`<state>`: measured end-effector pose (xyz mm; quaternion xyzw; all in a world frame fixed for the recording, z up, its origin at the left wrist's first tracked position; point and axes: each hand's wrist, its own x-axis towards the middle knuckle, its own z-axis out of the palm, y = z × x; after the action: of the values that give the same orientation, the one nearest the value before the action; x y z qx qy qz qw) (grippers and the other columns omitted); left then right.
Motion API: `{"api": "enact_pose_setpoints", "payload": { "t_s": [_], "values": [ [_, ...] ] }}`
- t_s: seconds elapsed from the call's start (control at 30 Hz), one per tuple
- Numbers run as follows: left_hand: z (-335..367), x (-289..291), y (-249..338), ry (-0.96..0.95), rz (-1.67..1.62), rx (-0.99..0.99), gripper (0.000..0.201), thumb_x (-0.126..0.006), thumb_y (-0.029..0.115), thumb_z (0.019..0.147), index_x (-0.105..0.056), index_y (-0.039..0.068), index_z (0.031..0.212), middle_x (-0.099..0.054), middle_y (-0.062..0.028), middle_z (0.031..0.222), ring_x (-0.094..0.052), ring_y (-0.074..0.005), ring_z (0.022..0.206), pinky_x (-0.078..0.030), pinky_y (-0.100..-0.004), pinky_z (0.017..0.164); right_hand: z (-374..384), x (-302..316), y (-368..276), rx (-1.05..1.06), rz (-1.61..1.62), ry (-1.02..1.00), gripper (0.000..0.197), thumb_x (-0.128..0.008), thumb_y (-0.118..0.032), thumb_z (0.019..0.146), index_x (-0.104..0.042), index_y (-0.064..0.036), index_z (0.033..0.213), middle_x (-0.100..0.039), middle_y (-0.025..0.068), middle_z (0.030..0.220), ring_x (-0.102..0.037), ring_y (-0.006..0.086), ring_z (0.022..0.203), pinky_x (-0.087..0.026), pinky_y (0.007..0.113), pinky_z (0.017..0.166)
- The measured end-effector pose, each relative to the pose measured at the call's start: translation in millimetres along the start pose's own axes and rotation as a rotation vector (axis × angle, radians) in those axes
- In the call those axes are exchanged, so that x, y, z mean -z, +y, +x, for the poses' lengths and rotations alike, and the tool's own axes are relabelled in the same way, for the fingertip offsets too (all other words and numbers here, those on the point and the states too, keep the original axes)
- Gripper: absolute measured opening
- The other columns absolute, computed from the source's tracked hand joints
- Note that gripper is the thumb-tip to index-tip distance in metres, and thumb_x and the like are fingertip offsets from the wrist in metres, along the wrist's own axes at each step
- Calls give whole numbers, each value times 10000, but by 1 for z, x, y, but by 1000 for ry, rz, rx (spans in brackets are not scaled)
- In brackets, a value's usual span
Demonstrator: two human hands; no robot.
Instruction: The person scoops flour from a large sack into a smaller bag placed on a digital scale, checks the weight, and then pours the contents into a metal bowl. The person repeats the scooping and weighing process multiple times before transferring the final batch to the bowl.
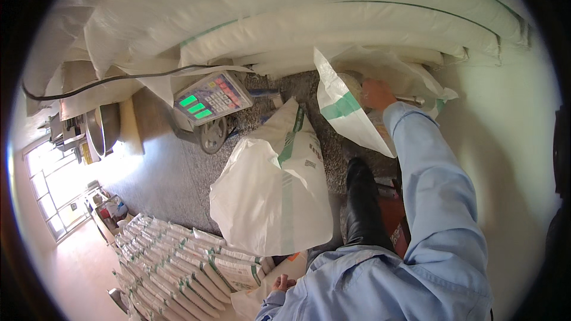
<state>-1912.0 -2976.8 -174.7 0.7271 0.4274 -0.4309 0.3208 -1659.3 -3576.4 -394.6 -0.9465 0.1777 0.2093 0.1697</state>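
Note:
Reaching far forward, my right hand (378,94) is at the mouth of an open white sack (342,102) with a green band. Its fingers are curled and partly hidden, and I cannot make out what they hold. My left hand (284,283) is low and close to my body, fingers curled, beside pale plastic sheeting (253,300); whatever it grips does not show clearly. Between the hands stands a large, bulging white sack (270,196) with a green stripe, its top gathered to a point.
A digital scale (213,100) with lit green displays stands ahead to the left, a black cable (107,83) running above it. Large stuffed white sacks (333,27) are piled along the far side. Rows of small filled bags (172,261) lie at lower left. My dark boot (361,202) is near the big sack.

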Motion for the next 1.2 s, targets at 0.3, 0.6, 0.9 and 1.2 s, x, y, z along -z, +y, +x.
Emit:
{"api": "enact_pose_setpoints", "payload": {
  "t_s": [0.3,0.6,0.9,1.2],
  "values": [
    [9,4,6,-22,40,-182,518,-505,471,845,-461,-8,1037,-628,-180,828,-619,-248,702,-515,-364,619,-46,49,8,-17,229,54,317,-509,-273,724,-623,13,798,-607,235,871,-580,389,828,-454,444,741],
    [30,19,7,-100,-178,-145,482,-516,467,844,-454,13,992,-617,-156,810,-608,-233,701,-518,-358,623,-129,79,33,-218,466,136,409,-473,-291,732,-583,86,849,-565,308,891,-548,431,864,-424,463,767],
    [41,27,-9,-71,-22,-211,472,-515,447,851,-477,1,1004,-628,-136,802,-606,-220,684,-509,-346,606,-147,46,31,-378,698,168,392,-453,-295,737,-554,82,770,-575,282,782,-571,404,814,-433,444,724],
    [61,22,-22,-111,-20,-320,421,-528,449,845,-510,29,874,-621,-77,714,-575,-160,582,-465,-306,505,-185,70,33,-448,940,211,289,-469,-247,739,-519,37,764,-515,128,549,-481,221,426,-382,368,427]
  ]
}}
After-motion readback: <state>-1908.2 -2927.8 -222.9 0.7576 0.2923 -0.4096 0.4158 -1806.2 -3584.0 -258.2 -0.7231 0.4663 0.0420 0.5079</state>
